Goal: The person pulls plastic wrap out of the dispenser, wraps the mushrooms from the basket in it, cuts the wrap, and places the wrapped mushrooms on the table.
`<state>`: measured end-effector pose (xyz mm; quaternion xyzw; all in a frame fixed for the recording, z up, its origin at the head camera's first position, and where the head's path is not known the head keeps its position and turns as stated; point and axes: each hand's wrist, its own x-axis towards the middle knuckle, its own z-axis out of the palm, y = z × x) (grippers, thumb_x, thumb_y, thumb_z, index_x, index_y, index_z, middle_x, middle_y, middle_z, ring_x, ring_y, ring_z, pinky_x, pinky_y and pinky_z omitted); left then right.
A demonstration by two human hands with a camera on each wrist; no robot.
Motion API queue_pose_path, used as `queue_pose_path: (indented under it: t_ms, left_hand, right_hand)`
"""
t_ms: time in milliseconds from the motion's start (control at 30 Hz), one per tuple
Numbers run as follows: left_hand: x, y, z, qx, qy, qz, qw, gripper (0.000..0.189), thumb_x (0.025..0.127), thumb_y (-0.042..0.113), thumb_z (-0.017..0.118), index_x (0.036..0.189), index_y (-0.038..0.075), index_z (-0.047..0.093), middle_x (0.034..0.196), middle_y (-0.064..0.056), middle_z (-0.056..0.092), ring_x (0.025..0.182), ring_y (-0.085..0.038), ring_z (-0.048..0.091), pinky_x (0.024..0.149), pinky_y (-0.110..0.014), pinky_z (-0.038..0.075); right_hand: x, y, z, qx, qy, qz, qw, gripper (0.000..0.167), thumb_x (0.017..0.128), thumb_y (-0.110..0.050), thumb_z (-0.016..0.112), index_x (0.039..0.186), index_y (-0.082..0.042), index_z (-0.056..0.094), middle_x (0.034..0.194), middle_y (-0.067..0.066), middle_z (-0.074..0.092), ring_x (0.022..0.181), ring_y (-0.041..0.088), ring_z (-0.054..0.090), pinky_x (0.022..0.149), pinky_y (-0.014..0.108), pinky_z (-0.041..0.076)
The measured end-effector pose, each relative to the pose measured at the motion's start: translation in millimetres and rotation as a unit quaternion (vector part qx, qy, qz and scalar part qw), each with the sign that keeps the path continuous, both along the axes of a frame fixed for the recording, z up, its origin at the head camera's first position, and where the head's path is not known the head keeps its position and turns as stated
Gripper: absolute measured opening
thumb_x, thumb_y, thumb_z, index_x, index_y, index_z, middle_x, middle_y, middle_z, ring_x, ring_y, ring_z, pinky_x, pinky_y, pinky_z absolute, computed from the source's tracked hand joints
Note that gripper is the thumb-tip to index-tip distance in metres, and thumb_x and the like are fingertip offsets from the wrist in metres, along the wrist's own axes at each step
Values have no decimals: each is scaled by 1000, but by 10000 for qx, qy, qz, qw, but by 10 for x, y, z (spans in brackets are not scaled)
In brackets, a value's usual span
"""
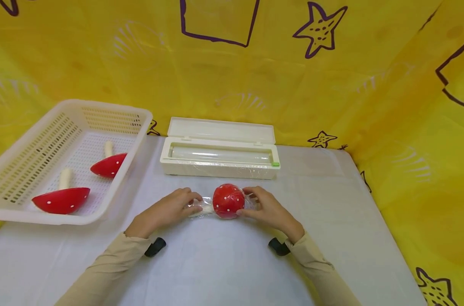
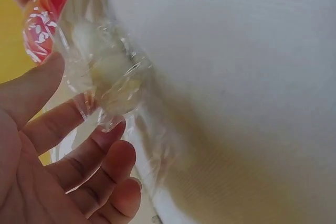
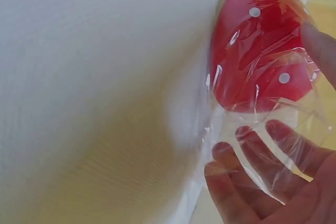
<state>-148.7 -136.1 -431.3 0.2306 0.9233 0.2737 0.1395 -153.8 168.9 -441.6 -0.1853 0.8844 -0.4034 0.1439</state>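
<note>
A red toy mushroom (image 1: 228, 201) with white dots lies in clear plastic film (image 3: 270, 145) at the middle of the table, its pale stem (image 2: 107, 59) pointing left. My left hand (image 1: 174, 207) is at the stem end, fingers relaxed and spread, with fingertips touching the wrinkled film. At the cap side, my right hand (image 1: 268, 209) rests its thumb on the red cap. Its other fingers extend and show through the loose film beyond the cap. Behind the mushroom stands a white film dispenser (image 1: 220, 170), lid raised, with a film roll (image 1: 221, 154) inside.
On the left stands a white plastic basket (image 1: 73, 219) holding a red toy mushroom (image 1: 63, 200) and another red mushroom (image 1: 108, 165). A yellow patterned cloth (image 1: 232, 80) hangs behind and to the right of the white-covered table (image 1: 216, 263).
</note>
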Motion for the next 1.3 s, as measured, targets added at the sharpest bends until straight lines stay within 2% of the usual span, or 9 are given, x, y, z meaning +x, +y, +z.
queue_pose_path:
  t_ms: [267,500,700,967,1100,1300]
  left_hand:
    - [-114,60,183,8,240,34,9997,33,95,25,67,121,6,66,98,-6,65,93,-20,58,84,-38,53]
    - [-238,238,402,230,528,-103,9983,33,95,23,67,122,6,66,104,-8,66,97,-24,60,85,-40,55]
    - [-404,406,516,345,874,-444,9946,32,94,22,68,121,5,67,102,-9,68,97,-25,62,88,-40,53]
    - [-581,643,684,375,854,-662,9934,32,96,23,66,123,4,66,105,-11,68,99,-26,61,90,-39,53]
    - [-682,770,733,377,766,-818,9930,35,97,23,65,125,4,65,107,-11,68,100,-25,60,90,-38,53]
    - [-808,936,786,314,630,-1010,9924,34,97,22,65,126,4,64,109,-11,68,98,-25,61,90,-35,53]
  right_hand:
    - [-58,111,106,35,173,-255,9995,68,85,-34,78,140,-8,49,139,10,56,122,30,56,100,49,50]
    - [-180,240,237,-190,821,-400,9956,61,86,-25,78,137,-3,51,132,18,59,117,36,58,97,51,51]
    - [-297,334,312,-437,1495,-763,9848,55,84,-17,80,131,0,56,126,19,62,114,36,59,94,51,52]
    - [-453,414,277,-614,2239,-1244,9647,55,80,-15,84,126,2,59,125,18,62,117,33,56,95,52,49]
    - [-529,439,220,-692,2260,-1539,9594,59,79,-17,85,127,2,58,131,19,56,124,34,49,102,55,44]
    - [-628,450,110,-810,1652,-1811,9661,75,79,-20,85,140,0,47,149,19,41,138,35,38,111,57,36]
